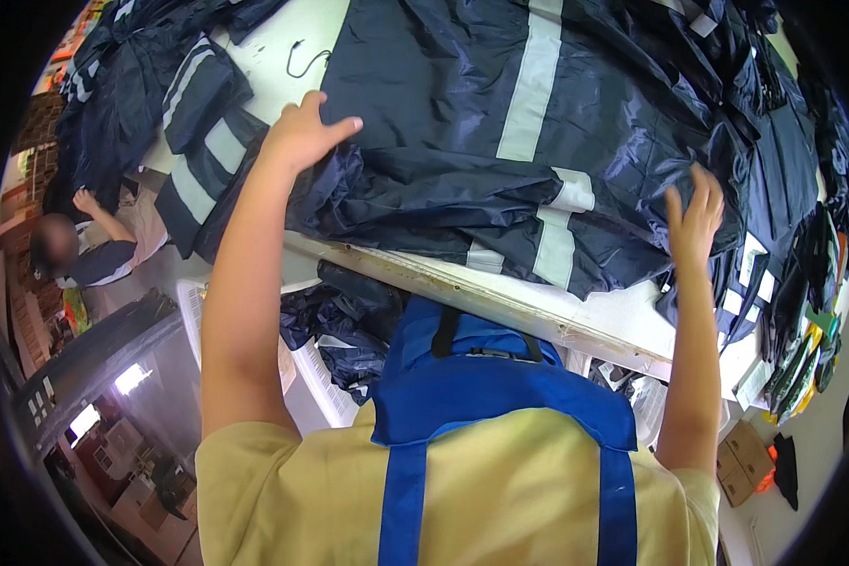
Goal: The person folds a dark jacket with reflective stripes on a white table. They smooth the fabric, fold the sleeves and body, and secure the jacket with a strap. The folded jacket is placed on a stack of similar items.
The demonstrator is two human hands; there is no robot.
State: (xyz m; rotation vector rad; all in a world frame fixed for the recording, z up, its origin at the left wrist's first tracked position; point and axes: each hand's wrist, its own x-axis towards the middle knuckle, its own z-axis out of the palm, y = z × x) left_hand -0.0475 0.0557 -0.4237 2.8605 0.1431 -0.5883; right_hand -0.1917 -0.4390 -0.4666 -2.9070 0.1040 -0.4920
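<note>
A large dark navy garment point(434, 75) with pale reflective strips lies spread over the white table in front of me. One wide strip point(533, 85) runs down its middle, and the near part is bunched in folds. At the garment's left edge is my left hand point(304, 132), its thumb and fingers spread apart with nothing between them. My right hand point(696, 212) is over the right side of the cloth, fingers stretched and slightly apart. Whether either hand presses on the fabric is hard to tell. A thin dark cord point(302, 61) lies on the table beyond my left hand.
More dark striped garments point(203, 160) are heaped at the left, others hang at the right point(807, 349). Below the table's front edge point(538, 321) stands a white crate point(323, 382) holding dark cloth. Another person point(113, 236) is at the far left. Cardboard boxes point(743, 460) stand lower right.
</note>
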